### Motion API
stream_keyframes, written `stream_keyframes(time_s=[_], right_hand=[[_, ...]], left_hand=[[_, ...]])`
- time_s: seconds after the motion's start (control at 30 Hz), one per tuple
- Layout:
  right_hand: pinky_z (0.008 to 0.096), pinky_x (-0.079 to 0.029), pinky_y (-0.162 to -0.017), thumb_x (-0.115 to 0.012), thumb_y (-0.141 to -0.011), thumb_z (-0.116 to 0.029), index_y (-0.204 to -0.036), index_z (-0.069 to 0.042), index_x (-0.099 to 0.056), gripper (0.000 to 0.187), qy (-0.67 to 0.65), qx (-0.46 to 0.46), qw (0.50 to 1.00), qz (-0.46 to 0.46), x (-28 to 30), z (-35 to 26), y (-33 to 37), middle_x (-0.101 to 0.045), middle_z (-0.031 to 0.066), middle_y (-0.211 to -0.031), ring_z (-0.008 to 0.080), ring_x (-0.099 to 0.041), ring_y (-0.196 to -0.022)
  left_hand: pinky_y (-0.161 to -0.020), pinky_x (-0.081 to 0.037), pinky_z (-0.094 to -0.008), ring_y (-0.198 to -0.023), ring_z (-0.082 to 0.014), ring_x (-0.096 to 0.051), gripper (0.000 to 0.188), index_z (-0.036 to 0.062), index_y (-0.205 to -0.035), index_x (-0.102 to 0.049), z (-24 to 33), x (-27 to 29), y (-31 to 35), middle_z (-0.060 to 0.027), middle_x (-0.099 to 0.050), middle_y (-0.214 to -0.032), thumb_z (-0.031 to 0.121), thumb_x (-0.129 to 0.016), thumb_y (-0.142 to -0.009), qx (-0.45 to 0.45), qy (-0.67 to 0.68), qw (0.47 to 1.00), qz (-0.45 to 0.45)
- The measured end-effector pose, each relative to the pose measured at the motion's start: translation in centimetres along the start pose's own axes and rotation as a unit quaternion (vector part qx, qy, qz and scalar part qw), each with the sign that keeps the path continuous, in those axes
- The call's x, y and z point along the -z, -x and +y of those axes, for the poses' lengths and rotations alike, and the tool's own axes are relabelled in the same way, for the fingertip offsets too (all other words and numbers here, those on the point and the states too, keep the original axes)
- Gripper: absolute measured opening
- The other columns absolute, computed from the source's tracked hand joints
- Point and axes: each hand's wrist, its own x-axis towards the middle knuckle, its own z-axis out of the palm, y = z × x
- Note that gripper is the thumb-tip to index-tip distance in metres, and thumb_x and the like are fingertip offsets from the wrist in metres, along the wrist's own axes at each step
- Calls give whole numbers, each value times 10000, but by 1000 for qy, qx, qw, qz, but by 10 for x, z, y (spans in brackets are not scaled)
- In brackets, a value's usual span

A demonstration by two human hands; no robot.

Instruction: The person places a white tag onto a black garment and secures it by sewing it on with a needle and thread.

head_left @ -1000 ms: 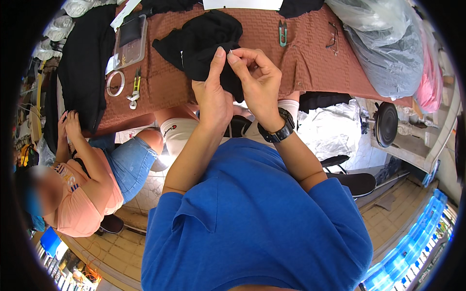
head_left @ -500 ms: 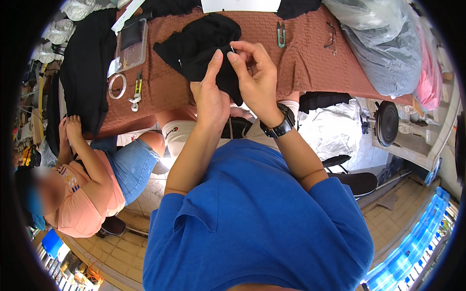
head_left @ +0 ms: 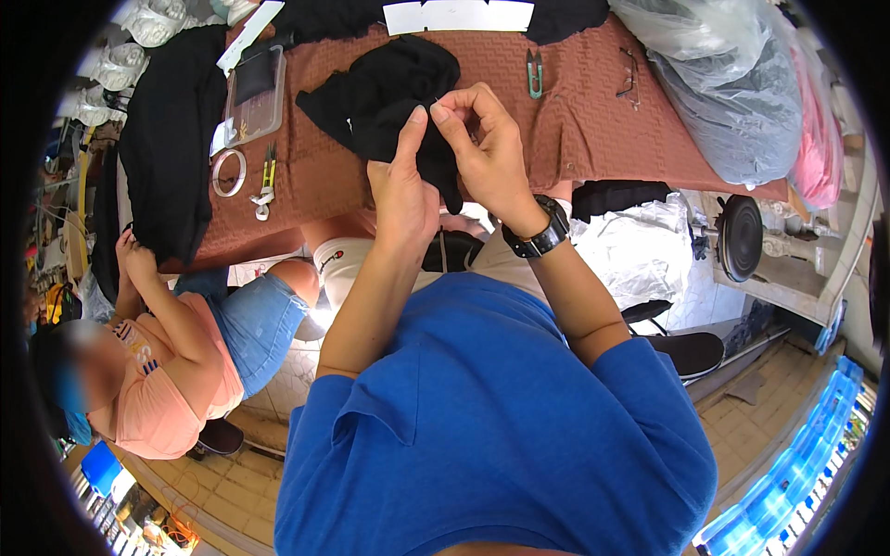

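Black cloth (head_left: 394, 79) lies bunched on the table's near side, with a small white mark on its left part. My left hand (head_left: 405, 199) grips a fold of it, thumb pointing up and fingers curled behind. Close beside it, my right hand (head_left: 484, 157) pinches thumb and forefinger over the cloth's near right part. A thin, needle-like piece shows at that pinch; it is too small to make out fully. The two thumb tips are close but apart. A black watch (head_left: 540, 229) is on my right wrist.
On the brown-covered table (head_left: 593, 120) lie green thread snips (head_left: 534, 74), yellow-handled snips (head_left: 267, 181), a tape roll (head_left: 228, 173), a clear plastic box (head_left: 260, 97) and eyeglasses (head_left: 630, 79). Stuffed plastic bags (head_left: 732, 102) stand at right. A seated person (head_left: 176, 361) handles black fabric at left.
My right hand has shifted slightly left and down, its pinch still closed. My left hand keeps its grip on the black cloth. The whole view has moved a little.
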Motion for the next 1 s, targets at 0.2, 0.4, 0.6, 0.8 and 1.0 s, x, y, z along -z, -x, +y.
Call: stream_keyframes(time_s=[0.2,0.4,0.6,0.8,1.0], right_hand=[[259,-420,-607,-672,-945,-86,-911,-7,-633,94,18,0,1000,-10,6,1,-3,-562,37,-831,115,-539,-724],[232,-436,-619,-729,-900,-66,-945,-5,-715,77,-6,-16,999,48,5,-1,-3,-578,21,-831,86,-539,-722],[223,-455,-606,-766,-861,-51,-926,-21,-765,71,-47,-30,994,90,-7,-9,10,-594,12,-758,68,-564,-682],[220,-448,-596,-777,-854,-58,-927,-23,-764,81,-38,-33,993,108,-11,-8,12,-581,5,-768,60,-548,-671],[219,-435,-589,-774,-859,-67,-922,-25,-764,76,-38,-44,993,107,-10,-10,11,-567,-1,-765,57,-531,-668]], left_hand=[[-921,-501,-299,-1075,-139,-619,366,27,-1255,-586,1,-2,1,-51,-640,-1199,186,-713,-951,36,2,999,-11],[-929,-529,-320,-1072,-165,-634,364,25,-1261,-575,0,-6,1,-78,-643,-1197,206,-693,-968,5,38,999,1],[-928,-549,-333,-1033,-185,-666,282,18,-1188,-613,-3,-2,-4,-89,-677,-1111,225,-645,-1000,0,29,1000,10],[-876,-572,-337,-967,-197,-685,293,15,-1169,-613,-3,-3,-2,-96,-681,-1059,244,-657,-991,-1,22,1000,-1],[-871,-582,-337,-944,-204,-695,305,13,-1192,-597,-4,-3,-2,-104,-677,-1064,237,-654,-992,-4,19,1000,5]])
